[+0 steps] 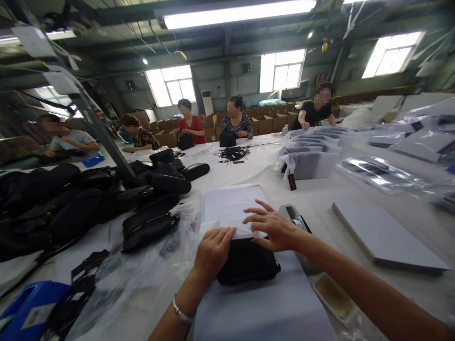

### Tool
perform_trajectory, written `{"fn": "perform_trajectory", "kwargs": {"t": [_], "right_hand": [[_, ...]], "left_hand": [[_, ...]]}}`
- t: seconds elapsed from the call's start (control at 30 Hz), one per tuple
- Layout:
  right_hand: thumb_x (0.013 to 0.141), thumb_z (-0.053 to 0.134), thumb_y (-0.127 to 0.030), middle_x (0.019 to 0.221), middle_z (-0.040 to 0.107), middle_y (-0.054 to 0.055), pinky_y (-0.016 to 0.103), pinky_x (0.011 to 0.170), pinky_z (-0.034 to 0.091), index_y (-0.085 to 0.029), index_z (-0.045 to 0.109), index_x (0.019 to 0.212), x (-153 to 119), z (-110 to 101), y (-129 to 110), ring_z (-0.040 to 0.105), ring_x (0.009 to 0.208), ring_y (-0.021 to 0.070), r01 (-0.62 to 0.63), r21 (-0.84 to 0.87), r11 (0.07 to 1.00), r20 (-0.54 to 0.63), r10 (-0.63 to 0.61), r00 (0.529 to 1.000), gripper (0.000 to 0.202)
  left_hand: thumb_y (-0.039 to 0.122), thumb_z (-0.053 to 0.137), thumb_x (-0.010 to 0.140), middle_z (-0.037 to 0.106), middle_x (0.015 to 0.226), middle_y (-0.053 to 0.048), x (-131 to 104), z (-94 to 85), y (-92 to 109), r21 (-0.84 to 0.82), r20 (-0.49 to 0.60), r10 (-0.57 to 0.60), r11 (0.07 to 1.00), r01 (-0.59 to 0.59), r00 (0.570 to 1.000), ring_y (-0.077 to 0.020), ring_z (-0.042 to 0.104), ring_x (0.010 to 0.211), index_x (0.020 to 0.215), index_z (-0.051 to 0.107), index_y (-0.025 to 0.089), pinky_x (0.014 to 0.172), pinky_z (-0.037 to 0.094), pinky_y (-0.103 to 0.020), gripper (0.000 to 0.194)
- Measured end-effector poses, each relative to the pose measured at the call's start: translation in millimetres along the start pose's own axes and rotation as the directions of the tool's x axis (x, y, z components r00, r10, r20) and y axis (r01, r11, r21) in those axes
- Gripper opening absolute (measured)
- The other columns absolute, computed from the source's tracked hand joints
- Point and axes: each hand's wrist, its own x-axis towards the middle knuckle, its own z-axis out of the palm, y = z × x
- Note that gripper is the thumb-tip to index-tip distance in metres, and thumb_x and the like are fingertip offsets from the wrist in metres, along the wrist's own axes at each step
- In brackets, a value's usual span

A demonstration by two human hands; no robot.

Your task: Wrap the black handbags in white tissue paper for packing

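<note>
A small black bag point(247, 266) lies in front of me on white sheets point(263, 303). Thin white paper point(245, 229) crosses its far edge, between my hands. My left hand point(215, 248), a silver bangle at its wrist, has its fingers pressed together on that paper at the bag's far left corner; its thumb is hidden. Over the paper's right side, my right hand point(272, 226) is open, fingers spread, the lower fingers close to the bag's far edge. Whether they touch it I cannot tell. Beyond both hands lies a stack of white sheets point(227, 201).
Black bags point(64, 203) are heaped at left, with a blue container point(33, 305) nearer. On the right are a white stack of boards point(384, 237), a shallow tray point(334, 296) and clear plastic bags point(380, 175). Wrapped bags point(313, 161) stand farther back. Several co-workers line the table's far side.
</note>
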Motion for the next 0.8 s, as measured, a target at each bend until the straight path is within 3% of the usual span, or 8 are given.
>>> {"fn": "perform_trajectory", "kwargs": {"t": [0.1, 0.23, 0.37, 0.6, 0.7, 0.8], "right_hand": [[0.085, 0.061, -0.018, 0.094, 0.071, 0.002, 0.051, 0.12, 0.019, -0.021, 0.061, 0.086, -20.5, 5.7, -14.8, 0.062, 0.107, 0.0206, -0.024, -0.137, 0.99, -0.004, 0.023, 1.0, 0.003], [0.088, 0.053, -0.009, 0.083, 0.069, 0.003, 0.042, 0.105, 0.041, -0.019, 0.065, 0.099, -48.2, 20.9, -28.2, 0.064, 0.08, 0.0177, -0.131, -0.307, 0.943, -0.073, 0.114, 0.991, 0.02], [0.089, 0.05, -0.004, 0.097, 0.072, 0.006, 0.038, 0.096, 0.048, -0.017, 0.064, 0.117, -69.6, 31.8, -38.3, 0.066, 0.086, 0.0192, -0.234, -0.359, 0.903, -0.182, 0.178, 0.967, 0.034], [0.088, 0.054, -0.005, 0.101, 0.073, 0.003, 0.045, 0.109, 0.039, -0.023, 0.07, 0.107, -91.6, 53.4, -54.8, 0.067, 0.091, 0.0186, -0.385, -0.303, 0.872, -0.204, 0.335, 0.92, 0.031], [0.086, 0.052, -0.004, 0.116, 0.071, 0.005, 0.045, 0.109, 0.04, -0.022, 0.065, 0.121, -91.0, 66.1, -56.7, 0.065, 0.104, 0.0208, -0.428, -0.271, 0.862, -0.261, 0.362, 0.895, 0.042], [0.085, 0.051, -0.003, 0.122, 0.069, 0.005, 0.043, 0.107, 0.041, -0.023, 0.065, 0.122, -82.7, 74.5, -59.1, 0.064, 0.11, 0.0211, -0.406, -0.243, 0.881, -0.306, 0.327, 0.894, 0.044]], "left_hand": [[0.005, 0.045, 0.091, 0.07, 0.12, -0.008, -15.1, 2.4, -2.1, 0.038, 0.047, -0.031, 0.999, 0.029, 0.998, -0.0227, 0.065, 0.107, 0.132, 0.055, 0.019, 0.093, 0.051, -0.039, 0.045], [0.002, 0.048, 0.087, 0.069, 0.12, -0.01, -28.2, 7.3, -14.7, 0.114, 0.089, -0.125, 0.987, 0.115, 0.988, -0.0262, 0.063, 0.109, 0.131, 0.057, 0.016, 0.099, 0.048, -0.044, 0.046], [0.003, 0.045, 0.09, 0.071, 0.114, -0.009, -43.3, 3.6, -23.9, 0.115, 0.095, -0.111, 0.988, 0.1, 0.989, -0.024, 0.065, 0.105, 0.128, 0.059, 0.017, 0.095, 0.051, -0.04, 0.043], [0.004, 0.047, 0.089, 0.071, 0.113, -0.009, -77.4, -8.1, -23.9, 0.062, 0.183, -0.045, 0.998, 0.034, 0.982, -0.0231, 0.065, 0.101, 0.125, 0.061, 0.019, 0.091, 0.054, -0.039, 0.041], [0.004, 0.048, 0.087, 0.07, 0.116, -0.009, -77.0, -14.5, -17.9, 0.042, 0.206, -0.085, 0.996, 0.078, 0.975, -0.0233, 0.065, 0.103, 0.127, 0.059, 0.02, 0.094, 0.052, -0.04, 0.045], [0.018, 0.053, 0.091, 0.06, 0.136, -0.01, -63.6, -18.9, -1.1, 0.014, 0.191, -0.111, 0.994, 0.11, 0.975, -0.0263, 0.054, 0.125, 0.136, 0.052, 0.022, 0.11, 0.04, -0.047, 0.045]]}}
